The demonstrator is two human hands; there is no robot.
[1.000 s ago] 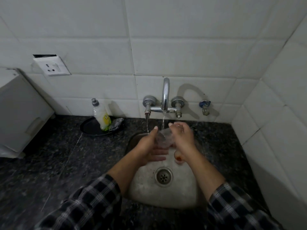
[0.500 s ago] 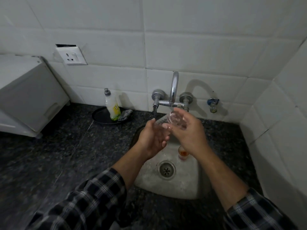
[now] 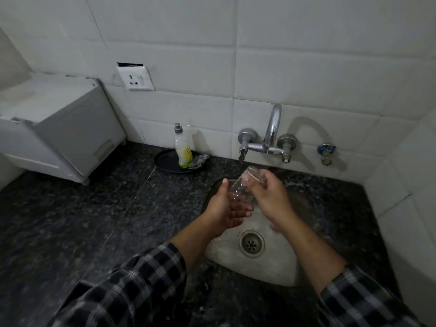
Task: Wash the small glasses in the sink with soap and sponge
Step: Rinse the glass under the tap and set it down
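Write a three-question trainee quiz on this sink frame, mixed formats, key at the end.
1. True or false: the soap bottle stands on the black tray.
2. Where is the glass relative to the sink? A resting on its floor; B held above it; C beside it on the counter.
3. Which hand grips the glass's upper end, nearest the tap?
Key: 1 true; 2 B; 3 right hand.

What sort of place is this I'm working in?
Likely a home kitchen: a steel sink set in a dark granite counter, a wall-mounted tap on white tiles, a dish soap bottle on a black tray. The left hand and right hand hold a small glass over the sink.
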